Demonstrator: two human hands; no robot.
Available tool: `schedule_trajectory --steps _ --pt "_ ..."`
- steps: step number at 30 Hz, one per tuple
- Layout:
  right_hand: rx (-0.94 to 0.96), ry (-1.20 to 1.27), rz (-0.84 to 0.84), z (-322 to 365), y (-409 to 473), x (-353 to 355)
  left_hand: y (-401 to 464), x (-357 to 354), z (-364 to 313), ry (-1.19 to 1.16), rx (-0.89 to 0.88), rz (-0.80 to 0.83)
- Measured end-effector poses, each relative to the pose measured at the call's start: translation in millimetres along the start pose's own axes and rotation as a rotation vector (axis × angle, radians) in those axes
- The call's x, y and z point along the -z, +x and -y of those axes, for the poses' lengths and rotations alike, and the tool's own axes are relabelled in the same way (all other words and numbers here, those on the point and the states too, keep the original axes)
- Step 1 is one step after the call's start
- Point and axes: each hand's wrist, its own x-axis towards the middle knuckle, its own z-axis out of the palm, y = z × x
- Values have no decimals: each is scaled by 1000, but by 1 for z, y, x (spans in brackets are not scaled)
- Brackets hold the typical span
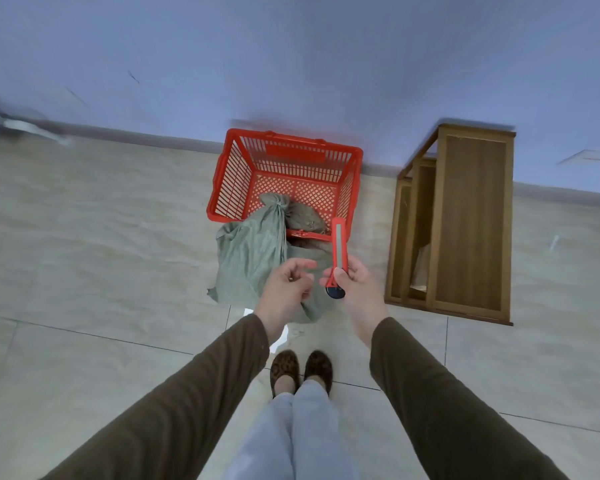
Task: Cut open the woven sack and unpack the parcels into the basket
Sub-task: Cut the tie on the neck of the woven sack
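Sack: green woven fabric, soft, creased, prob. slippery weave; stands on floor against near rim of basket, tied neck leaning over rim into basket. Looks partly full, so est. moderate weight; bulges suggest loose parcels inside, none visible. Recommended hold: bunched cloth just below tied neck, or a top corner, pulled taut so blade meets tensioned weave, not slack folds. Avoid cutting deep, contents lie directly behind fabric.

Right hand: fingers grasping red utility knife at its lower end, body pointing up and away over sack; blade extension cannot be told. Left hand: fingers loosely curled, grasping nothing, hovering above sack just beside knife.

Containers: basket is red plastic, lattice walls, on floor near wall; holds only sack's neck plus a brownish bundle at near side, nature unclear. Wooden cabinet stands right of basket, apart from it; pale item inside, unidentifiable.

Status: sack uncut, no parcels unpacked.
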Motion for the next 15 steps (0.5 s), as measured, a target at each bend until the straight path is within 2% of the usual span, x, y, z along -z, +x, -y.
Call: schedule_trajectory --steps 9,15 --pt "-22 13 -57 -2 31 -39 35 58 5 19 16 -95" --pt "-23 -8 -136 -15 51 -71 63 97 1 47 20 -65"
